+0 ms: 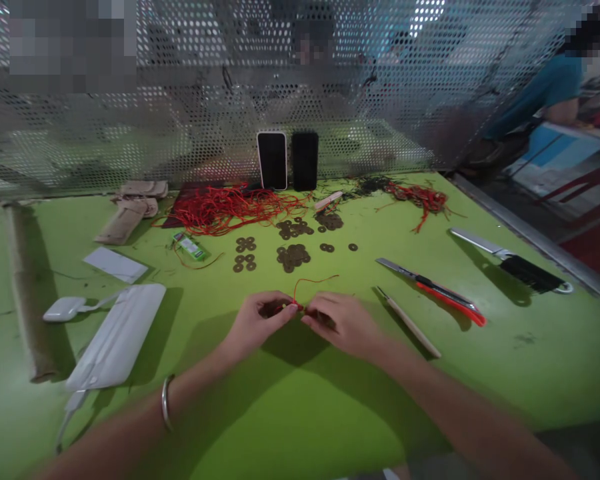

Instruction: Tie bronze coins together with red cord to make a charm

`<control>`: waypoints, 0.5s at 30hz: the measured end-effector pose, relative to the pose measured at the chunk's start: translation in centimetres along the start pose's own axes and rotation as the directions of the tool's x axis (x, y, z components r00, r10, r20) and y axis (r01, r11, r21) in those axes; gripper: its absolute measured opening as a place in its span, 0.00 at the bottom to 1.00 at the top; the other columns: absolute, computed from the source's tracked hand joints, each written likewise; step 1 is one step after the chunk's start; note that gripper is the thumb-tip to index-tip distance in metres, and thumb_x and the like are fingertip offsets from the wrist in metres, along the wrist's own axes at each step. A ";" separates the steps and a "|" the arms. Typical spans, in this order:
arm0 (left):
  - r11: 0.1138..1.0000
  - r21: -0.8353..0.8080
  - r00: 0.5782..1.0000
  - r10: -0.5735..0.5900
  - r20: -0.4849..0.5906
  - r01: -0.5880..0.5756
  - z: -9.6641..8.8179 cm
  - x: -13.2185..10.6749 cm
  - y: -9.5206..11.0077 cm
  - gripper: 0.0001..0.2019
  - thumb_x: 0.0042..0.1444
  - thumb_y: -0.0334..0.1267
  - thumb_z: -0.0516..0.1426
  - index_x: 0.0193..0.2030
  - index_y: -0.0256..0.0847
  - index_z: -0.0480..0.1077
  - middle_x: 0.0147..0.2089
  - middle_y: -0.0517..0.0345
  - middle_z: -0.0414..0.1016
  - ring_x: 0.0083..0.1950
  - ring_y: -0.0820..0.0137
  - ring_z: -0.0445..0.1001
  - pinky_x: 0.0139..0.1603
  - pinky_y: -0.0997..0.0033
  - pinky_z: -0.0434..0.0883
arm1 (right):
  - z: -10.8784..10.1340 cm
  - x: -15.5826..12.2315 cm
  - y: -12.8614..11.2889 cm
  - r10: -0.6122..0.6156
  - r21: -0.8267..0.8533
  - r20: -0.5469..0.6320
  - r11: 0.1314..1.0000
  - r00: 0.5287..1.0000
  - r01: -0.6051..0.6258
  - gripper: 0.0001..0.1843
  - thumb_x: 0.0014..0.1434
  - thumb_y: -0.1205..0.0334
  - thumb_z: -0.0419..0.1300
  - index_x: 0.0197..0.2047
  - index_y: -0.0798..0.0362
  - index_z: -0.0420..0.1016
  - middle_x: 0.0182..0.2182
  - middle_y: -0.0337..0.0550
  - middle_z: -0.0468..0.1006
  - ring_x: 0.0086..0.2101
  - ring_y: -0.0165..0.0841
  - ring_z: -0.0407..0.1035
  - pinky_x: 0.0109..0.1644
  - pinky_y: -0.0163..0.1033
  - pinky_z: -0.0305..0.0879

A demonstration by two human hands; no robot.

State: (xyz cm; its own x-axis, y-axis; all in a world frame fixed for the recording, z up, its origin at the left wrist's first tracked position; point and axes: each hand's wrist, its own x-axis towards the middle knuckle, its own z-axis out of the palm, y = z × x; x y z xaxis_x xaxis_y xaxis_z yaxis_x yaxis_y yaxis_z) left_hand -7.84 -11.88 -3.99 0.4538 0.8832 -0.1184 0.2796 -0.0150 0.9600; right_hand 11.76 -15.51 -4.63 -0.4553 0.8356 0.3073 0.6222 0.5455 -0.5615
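Observation:
Both hands meet low over the middle of the green table. My left hand point(263, 321) is closed, pinching a red cord point(296, 288) between thumb and forefinger. A loose end of this cord curves up and away to the right. Close beside it, my right hand point(346, 323) is closed too, its thumb and fingertips at the same small knotted part of the cord. The fingers hide most of what is held. Beyond the hands lie several piles of dark round coins with holes point(294, 256), and a single coin point(353, 247) lies to the right.
Right of my hands lie a thin wooden-handled tool point(410, 323), an orange utility knife point(430, 290) and a black-handled blade point(530, 272). Red cords point(220, 210) and two phones point(273, 161) are at the back. A white power bank point(117, 337) lies left. A mesh panel point(195, 127) stands behind.

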 end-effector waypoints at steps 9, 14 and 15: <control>1.000 -0.004 0.996 -0.018 -0.088 0.018 0.3 -0.3 0.1 0.12 0.52 0.45 0.59 0.36 0.38 0.76 0.30 0.56 0.76 0.29 0.74 0.69 0.28 0.77 0.64 | 0.5 0.0 -0.1 -0.051 0.010 0.042 0.999 0.998 0.051 0.13 0.63 0.65 0.48 0.27 0.54 0.65 0.22 0.36 0.67 0.22 0.25 0.56 0.26 0.32 0.51; 0.995 -0.098 0.985 -0.044 -0.166 0.028 -0.1 -0.2 0.5 0.13 0.52 0.45 0.59 0.38 0.37 0.76 0.29 0.57 0.74 0.27 0.75 0.66 0.27 0.77 0.64 | 0.2 0.1 -0.5 -0.055 0.026 0.065 0.998 0.996 0.053 0.14 0.61 0.66 0.48 0.24 0.54 0.64 0.20 0.36 0.66 0.20 0.25 0.56 0.25 0.33 0.53; 0.993 -0.116 0.983 -0.042 -0.178 0.021 -0.2 -0.1 0.5 0.13 0.52 0.45 0.59 0.38 0.37 0.76 0.30 0.56 0.74 0.28 0.75 0.66 0.27 0.76 0.64 | 0.2 0.1 -0.5 -0.052 0.030 0.064 0.998 0.997 0.050 0.14 0.61 0.67 0.48 0.24 0.54 0.64 0.20 0.37 0.66 0.20 0.26 0.56 0.25 0.33 0.53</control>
State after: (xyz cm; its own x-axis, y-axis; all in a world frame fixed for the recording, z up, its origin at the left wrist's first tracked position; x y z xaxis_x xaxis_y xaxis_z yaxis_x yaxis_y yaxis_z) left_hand -7.93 -11.90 -3.49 0.2842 0.9522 -0.1117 0.1889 0.0586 0.9803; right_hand 11.33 -15.72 -4.48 -0.5267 0.8006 0.2858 0.5797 0.5842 -0.5680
